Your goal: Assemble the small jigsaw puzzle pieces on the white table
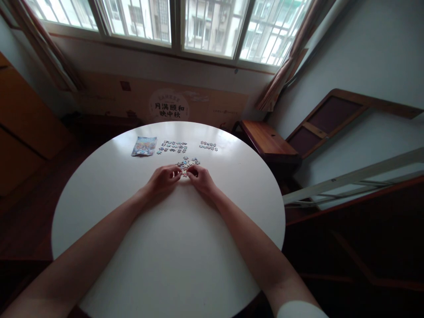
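My left hand [164, 175] and my right hand [200, 177] face each other over the white round table [172, 247]. Their fingers are curled into pinches, with a small jigsaw puzzle piece [184, 174] between the fingertips. Where one piece ends and another begins there is too small to tell. Just beyond the fingertips lies a loose pile of jigsaw pieces [192, 161], partly hidden by the hands. Farther back, rows of pieces [172, 145] are laid out on the left, and a smaller group [208, 145] sits on the right.
A printed picture sheet or packet [144, 146] lies left of the rows. Behind the table's right edge stands a wooden bench or stool [268, 139]. Barred windows [212, 26] and a poster with Chinese characters [169, 104] are at the far wall.
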The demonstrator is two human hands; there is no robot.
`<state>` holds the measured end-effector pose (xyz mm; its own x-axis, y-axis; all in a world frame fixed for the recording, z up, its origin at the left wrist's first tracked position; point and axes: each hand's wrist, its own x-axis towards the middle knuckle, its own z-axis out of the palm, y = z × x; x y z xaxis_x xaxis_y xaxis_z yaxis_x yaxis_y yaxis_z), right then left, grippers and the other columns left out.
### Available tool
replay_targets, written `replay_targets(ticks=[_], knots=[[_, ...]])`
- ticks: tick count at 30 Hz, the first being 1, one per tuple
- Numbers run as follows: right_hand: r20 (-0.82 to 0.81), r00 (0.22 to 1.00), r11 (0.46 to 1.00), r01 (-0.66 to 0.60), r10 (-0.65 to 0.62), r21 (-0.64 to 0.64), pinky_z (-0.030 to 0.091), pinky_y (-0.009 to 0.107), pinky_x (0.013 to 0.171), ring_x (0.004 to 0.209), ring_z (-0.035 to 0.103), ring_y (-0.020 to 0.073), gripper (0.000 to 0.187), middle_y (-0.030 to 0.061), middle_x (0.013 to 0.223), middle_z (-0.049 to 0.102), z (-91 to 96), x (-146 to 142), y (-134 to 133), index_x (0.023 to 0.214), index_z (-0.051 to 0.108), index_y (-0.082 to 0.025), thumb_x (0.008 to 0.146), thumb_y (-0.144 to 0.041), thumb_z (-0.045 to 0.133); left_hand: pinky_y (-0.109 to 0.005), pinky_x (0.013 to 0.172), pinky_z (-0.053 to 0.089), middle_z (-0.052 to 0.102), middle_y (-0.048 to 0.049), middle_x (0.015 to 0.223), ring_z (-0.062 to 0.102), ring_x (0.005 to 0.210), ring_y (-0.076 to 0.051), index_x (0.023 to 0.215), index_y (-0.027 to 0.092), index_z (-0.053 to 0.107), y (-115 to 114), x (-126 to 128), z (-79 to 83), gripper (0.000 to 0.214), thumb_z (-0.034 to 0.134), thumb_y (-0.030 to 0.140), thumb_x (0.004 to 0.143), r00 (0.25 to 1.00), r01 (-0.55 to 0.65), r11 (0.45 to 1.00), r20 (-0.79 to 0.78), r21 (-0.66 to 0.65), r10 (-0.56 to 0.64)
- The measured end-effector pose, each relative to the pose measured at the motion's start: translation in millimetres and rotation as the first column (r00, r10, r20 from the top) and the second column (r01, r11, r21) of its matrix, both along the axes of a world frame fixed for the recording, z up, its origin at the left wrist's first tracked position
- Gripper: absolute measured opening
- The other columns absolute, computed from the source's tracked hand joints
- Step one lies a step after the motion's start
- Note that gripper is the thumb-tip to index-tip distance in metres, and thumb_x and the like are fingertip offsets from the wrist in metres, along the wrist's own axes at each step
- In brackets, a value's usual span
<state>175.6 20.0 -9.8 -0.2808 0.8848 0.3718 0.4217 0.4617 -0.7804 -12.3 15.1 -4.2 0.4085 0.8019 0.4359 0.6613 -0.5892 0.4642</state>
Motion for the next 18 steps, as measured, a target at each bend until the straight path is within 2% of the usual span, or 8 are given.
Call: replay_targets(ticks=[18], knots=[[0.016, 1.000, 1.000, -0.001, 0.002, -0.022, 0.042, 0.022, 0.065, 0.067, 0.054, 0.0107, 0.012, 0.0002, 0.073, 0.062, 2.2, 0.0, -1.8, 0.082, 0.063, -0.016, 0.078, -0.023, 0.053, -0.020, 0.057, 0.039, 0.061, -0.0008, 0.069, 0.052, 0.058, -0.010, 0.084, 0.017, 0.066, -0.3, -0.3, 0.1, 0.018, 0.052, 0.027, 0.084, 1.000, -0.002, 1.000, -0.006, -0.001, 0.002]])
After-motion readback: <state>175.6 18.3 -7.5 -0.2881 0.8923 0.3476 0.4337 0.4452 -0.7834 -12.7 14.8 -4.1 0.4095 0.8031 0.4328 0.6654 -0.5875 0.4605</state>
